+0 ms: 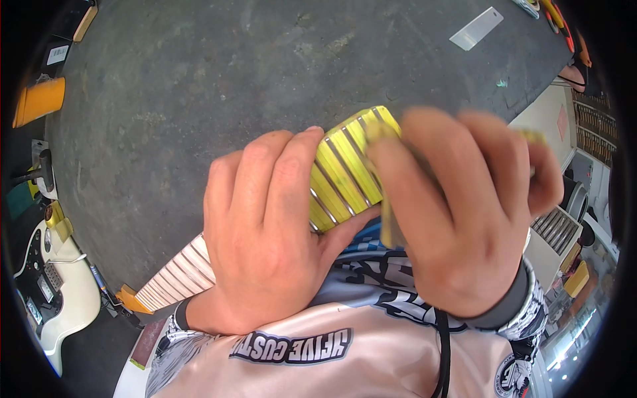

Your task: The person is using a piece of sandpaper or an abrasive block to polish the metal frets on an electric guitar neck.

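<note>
Both hands work a guitar neck [345, 174] held close over the worktop [199, 86]; left hand [265, 232] clenched round it; right hand [458, 212] pinches yellow tape; best press tape flat between frets.

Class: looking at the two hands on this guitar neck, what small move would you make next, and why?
Probably slide the right hand a little further along the yellow-taped frets, judging by its blur there. The left hand grips the guitar neck firmly, and taped frets remain between the hands.

one guitar neck [345, 174], one guitar body [46, 292], two hands
</note>
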{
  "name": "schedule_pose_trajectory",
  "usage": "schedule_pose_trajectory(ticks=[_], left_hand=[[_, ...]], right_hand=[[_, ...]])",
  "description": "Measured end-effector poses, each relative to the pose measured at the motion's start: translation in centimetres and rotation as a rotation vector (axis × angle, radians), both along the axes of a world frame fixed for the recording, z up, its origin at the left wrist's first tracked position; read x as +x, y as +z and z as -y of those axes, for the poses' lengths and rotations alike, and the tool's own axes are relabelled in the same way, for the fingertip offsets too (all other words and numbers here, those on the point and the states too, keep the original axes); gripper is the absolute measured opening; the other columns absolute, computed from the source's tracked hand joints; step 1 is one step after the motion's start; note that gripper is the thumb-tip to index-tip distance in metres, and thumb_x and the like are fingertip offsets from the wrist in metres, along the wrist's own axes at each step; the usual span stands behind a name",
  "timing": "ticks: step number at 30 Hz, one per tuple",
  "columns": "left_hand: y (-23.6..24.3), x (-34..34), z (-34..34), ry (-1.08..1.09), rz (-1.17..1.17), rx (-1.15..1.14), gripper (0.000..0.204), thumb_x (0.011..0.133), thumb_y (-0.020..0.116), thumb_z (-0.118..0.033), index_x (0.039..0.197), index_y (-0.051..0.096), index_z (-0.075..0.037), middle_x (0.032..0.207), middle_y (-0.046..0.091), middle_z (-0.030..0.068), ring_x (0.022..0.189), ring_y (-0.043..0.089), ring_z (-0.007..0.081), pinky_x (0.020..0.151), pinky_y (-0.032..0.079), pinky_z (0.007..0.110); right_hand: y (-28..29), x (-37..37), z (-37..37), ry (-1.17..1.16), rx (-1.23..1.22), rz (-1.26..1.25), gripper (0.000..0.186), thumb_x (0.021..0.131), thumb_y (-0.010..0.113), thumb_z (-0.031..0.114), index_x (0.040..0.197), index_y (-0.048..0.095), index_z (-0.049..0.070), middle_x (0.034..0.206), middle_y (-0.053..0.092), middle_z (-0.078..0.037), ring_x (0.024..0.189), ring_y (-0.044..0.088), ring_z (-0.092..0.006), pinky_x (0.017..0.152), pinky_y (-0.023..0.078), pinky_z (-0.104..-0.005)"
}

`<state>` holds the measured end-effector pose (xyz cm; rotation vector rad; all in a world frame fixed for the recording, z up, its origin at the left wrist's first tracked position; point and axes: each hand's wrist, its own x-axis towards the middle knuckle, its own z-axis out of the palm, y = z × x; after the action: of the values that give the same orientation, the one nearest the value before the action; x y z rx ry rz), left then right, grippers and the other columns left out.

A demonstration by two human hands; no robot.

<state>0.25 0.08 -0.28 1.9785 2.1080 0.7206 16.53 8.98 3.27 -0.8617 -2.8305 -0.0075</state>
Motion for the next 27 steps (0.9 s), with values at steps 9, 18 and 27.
schedule_pose_trajectory(ticks=[9, 18, 27], left_hand=[[0.0, 0.2, -0.3, -0.039, 0.013, -0.005, 0.081, 0.061, 0.097, -0.032, 0.127, 0.062, -0.003, 0.115, 0.066, 0.0148, 0.102, 0.061, 0.0348, 0.087, 0.047, 0.043], [0.1, 0.8, -0.2, 0.007, -0.041, -0.008, 0.077, 0.061, 0.097, -0.035, 0.122, 0.065, -0.002, 0.114, 0.066, 0.0139, 0.103, 0.062, 0.0343, 0.090, 0.048, 0.043], [0.1, 1.4, 0.0, 0.028, -0.074, 0.007, 0.077, 0.059, 0.098, -0.032, 0.123, 0.067, -0.003, 0.114, 0.067, 0.0144, 0.106, 0.063, 0.0343, 0.092, 0.050, 0.042]], right_hand=[[2.2, 4.2, 3.2, -0.134, -0.045, 0.038, 0.043, 0.067, 0.076, 0.024, 0.109, 0.075, 0.017, 0.107, 0.065, -0.003, 0.101, 0.060, -0.0233, 0.094, 0.035, -0.0421], [1.5, 5.6, 3.4, -0.266, -0.172, 0.041, 0.042, 0.073, 0.080, 0.013, 0.114, 0.073, 0.019, 0.123, 0.069, -0.011, 0.124, 0.065, -0.0332, 0.114, 0.030, -0.0510], [-1.1, 6.6, 2.6, -0.096, -0.304, -0.237, 0.047, 0.071, 0.080, 0.013, 0.117, 0.071, 0.008, 0.107, 0.065, -0.017, 0.100, 0.066, -0.0340, 0.100, 0.050, -0.0564]])
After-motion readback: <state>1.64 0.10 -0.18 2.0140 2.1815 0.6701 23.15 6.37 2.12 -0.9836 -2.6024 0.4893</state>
